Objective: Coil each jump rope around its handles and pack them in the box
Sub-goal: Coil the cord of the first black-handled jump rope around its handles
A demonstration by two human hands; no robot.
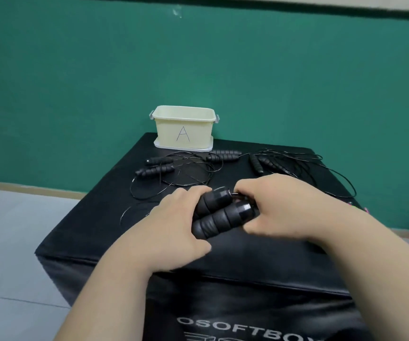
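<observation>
The left hand (174,225) wraps its fingers (193,193) around two black handles (220,212) held side by side, in front of the box (183,129) and nearer the person. The right hand (279,207) is closed at the handles' capped ends, apparently pinching the cord (238,194); how it grips is hidden. To coil well, keep the handles parallel and squeezed, feed the cord taut with the right hand, and lay each turn beside the last so nothing slips. Three more ropes lie loose just in front of the box: one pair of handles (154,166) to its left, one (223,155) below its right corner, one (260,163) further right. The box on the bench (247,254) looks empty.
</observation>
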